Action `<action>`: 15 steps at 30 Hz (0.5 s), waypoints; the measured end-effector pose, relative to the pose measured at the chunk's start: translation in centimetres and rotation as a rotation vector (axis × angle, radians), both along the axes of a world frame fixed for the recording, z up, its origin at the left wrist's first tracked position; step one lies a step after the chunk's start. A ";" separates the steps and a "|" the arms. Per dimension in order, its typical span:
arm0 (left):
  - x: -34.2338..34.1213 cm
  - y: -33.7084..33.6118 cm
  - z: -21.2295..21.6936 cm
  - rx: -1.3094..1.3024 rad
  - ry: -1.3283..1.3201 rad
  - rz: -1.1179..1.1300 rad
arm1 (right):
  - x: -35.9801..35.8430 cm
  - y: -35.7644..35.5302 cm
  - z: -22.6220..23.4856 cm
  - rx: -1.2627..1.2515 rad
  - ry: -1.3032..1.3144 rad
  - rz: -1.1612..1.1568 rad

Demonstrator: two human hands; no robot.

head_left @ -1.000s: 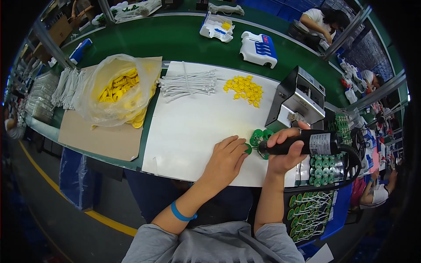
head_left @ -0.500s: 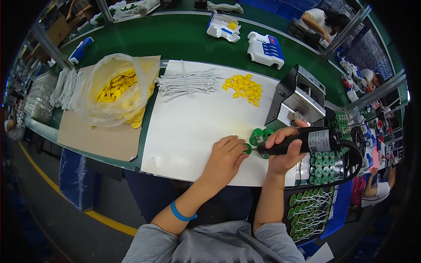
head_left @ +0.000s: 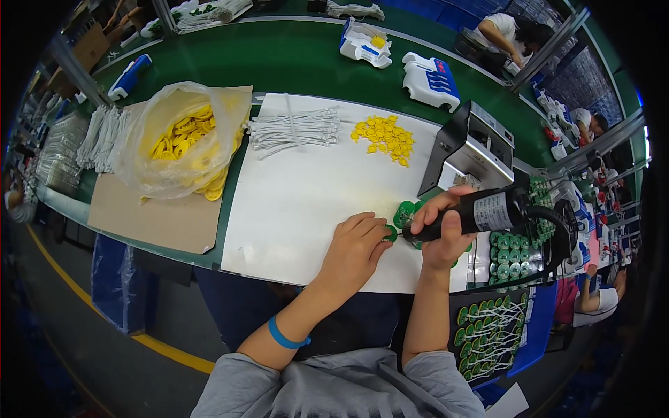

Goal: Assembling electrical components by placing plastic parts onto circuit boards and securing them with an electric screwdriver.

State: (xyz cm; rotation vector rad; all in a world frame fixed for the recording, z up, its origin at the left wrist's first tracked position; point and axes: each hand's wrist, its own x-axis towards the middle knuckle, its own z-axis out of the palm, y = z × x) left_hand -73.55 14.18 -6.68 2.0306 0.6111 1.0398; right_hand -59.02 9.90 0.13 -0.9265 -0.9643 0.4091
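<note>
My left hand rests low on the white work sheet, its fingertips closed on a small round green circuit board. Wrapped in the fingers of my right hand is a black electric screwdriver with a pale label and a cord at its back end. The tool lies almost level, and its tip points left at the board, very close to it. Whether tip and board touch, I cannot tell. More round green boards lie just beyond the tip, partly covered by my right hand.
A metal-and-black box-shaped device stands behind my right hand. Yellow round pieces, bundled white cables and a bag of yellow parts are spread leftward. Boards in rows sit at right. White-and-blue housings occupy the green belt.
The screwdriver and my right hand have shifted slightly left, with the tool's rear end swung a little nearer its tip's line. Housings on the belt have slid right. My left hand keeps its hold.
</note>
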 end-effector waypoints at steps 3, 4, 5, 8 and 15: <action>0.1 0.0 -0.1 -0.009 0.002 -0.007 | 0.0 0.3 0.1 -0.073 0.022 0.066; 0.2 0.0 -0.1 -0.012 -0.002 -0.004 | -0.3 0.5 0.4 -0.099 0.026 0.056; 0.2 0.1 -0.2 -0.015 -0.006 -0.002 | -0.5 0.7 0.6 -0.125 0.030 0.046; 0.2 0.2 0.2 -0.017 -0.001 0.005 | -0.5 1.1 0.3 -0.147 0.021 0.046; -0.4 -0.3 0.1 -0.026 0.000 -0.021 | -1.2 0.7 0.5 -0.135 0.015 0.026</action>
